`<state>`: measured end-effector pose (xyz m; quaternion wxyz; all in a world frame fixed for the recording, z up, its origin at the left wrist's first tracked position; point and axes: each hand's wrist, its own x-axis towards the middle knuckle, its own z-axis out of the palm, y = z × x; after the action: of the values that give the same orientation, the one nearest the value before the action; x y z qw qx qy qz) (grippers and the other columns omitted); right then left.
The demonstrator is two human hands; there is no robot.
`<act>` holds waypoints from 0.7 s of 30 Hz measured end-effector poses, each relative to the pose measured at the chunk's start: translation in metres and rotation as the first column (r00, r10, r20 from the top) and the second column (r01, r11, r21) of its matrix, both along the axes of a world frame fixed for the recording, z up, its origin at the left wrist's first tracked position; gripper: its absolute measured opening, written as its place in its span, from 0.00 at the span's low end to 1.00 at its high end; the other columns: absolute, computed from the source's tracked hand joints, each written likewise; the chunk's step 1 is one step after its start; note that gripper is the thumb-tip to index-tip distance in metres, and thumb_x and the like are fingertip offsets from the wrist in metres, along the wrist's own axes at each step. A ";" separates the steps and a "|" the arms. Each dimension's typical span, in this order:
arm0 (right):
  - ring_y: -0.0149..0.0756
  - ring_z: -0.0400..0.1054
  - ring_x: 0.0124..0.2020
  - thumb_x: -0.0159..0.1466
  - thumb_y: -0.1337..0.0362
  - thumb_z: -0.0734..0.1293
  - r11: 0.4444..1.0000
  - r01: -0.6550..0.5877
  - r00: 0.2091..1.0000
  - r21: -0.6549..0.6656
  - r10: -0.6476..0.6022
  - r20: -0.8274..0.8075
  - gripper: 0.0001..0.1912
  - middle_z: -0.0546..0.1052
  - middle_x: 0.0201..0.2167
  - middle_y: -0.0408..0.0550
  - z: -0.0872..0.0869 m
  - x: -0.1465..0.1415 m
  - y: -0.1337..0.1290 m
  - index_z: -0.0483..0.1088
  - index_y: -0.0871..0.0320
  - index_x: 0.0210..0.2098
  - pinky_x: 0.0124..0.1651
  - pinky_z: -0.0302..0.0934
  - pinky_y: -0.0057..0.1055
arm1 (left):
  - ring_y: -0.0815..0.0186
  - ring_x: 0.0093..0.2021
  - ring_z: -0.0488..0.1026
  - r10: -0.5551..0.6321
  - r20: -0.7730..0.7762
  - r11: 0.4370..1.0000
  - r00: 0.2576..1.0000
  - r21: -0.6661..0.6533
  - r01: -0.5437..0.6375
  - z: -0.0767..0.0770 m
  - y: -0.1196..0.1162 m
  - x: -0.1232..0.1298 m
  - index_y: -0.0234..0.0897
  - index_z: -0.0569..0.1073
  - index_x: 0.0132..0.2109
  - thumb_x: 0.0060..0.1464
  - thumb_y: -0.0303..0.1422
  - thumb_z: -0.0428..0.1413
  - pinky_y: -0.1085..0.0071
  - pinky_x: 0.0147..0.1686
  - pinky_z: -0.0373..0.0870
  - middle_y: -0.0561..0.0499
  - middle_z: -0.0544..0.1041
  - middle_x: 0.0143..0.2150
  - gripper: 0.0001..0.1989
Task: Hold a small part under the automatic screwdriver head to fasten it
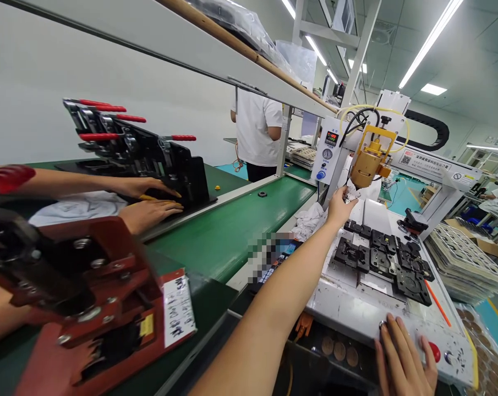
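While the left hand (338, 204) reaches far forward under the brass nozzle (369, 163) of the white machine (422, 159), its fingers pinch a small pale part (351, 193) right at the nozzle tip; exact grip hard to tell, part mostly hidden. Right hand (403, 360) lies flat on the front edge of the white machine bed (348, 308), fingers spread wide, holding nothing, just beside a red button (434, 352). Black fixture blocks (383, 258) sit in a row across the bed, between the two hands. An orange stick (437, 302) lies near the blocks' right end.

Left of the bed runs a green conveyor belt (232, 231), with a small black ring (262, 193) and a yellow bit (217, 187) on it. A red clamp jig (92, 297) with a white handwritten label (178, 309) fills the near left, blurred. Farther along, a co-worker's two hands (149, 201) rest at a black jig (149, 157) with red-tipped levers. Another person in a white shirt (257, 129) stands at the belt's far end, back turned. A grey shelf (170, 47) slants overhead with bagged stock on it.

Right side: stacked pale trays (463, 258). Room is a factory floor, white wall at left, long ceiling strip lights (432, 38), teal floor (405, 192).
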<state>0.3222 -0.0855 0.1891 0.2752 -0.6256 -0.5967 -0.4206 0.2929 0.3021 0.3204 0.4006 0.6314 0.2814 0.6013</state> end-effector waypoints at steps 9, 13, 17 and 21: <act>0.52 0.81 0.54 0.71 0.71 0.70 0.999 0.037 0.996 -0.005 -0.037 0.076 0.33 0.81 0.60 0.58 0.004 -0.001 0.001 0.64 0.54 0.73 0.72 0.59 0.56 | 0.51 0.56 0.78 0.005 0.046 1.000 0.999 -0.004 -0.005 -0.001 0.003 0.004 0.36 0.77 0.61 0.52 0.29 0.71 0.56 0.57 0.75 0.36 0.80 0.60 0.29; 0.53 0.81 0.54 0.72 0.70 0.70 0.999 0.035 0.997 -0.010 -0.034 0.066 0.36 0.80 0.61 0.58 0.002 -0.001 0.001 0.60 0.53 0.76 0.72 0.59 0.56 | 0.52 0.55 0.78 0.008 0.056 1.000 0.998 0.011 -0.009 0.000 0.002 0.002 0.36 0.77 0.61 0.53 0.29 0.71 0.56 0.57 0.75 0.37 0.80 0.59 0.29; 0.54 0.80 0.56 0.72 0.68 0.69 1.000 0.019 0.999 0.002 -0.019 0.030 0.29 0.81 0.61 0.55 0.000 -0.001 0.000 0.67 0.52 0.72 0.72 0.60 0.57 | 0.52 0.55 0.78 0.015 0.054 1.000 0.998 0.019 -0.016 0.002 0.000 0.000 0.36 0.77 0.60 0.53 0.29 0.71 0.56 0.57 0.74 0.37 0.80 0.59 0.28; 0.53 0.80 0.56 0.72 0.68 0.69 1.000 0.013 0.999 0.002 -0.013 0.034 0.23 0.82 0.59 0.56 0.002 -0.003 0.001 0.73 0.55 0.65 0.72 0.60 0.56 | 0.51 0.56 0.78 0.018 0.053 1.000 0.998 0.016 -0.019 0.002 0.000 0.000 0.35 0.76 0.61 0.53 0.28 0.71 0.57 0.56 0.74 0.37 0.79 0.59 0.28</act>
<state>0.3196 -0.0845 0.1912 0.2628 -0.6222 -0.5967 -0.4334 0.2924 0.3024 0.3228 0.3972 0.6159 0.2718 0.6237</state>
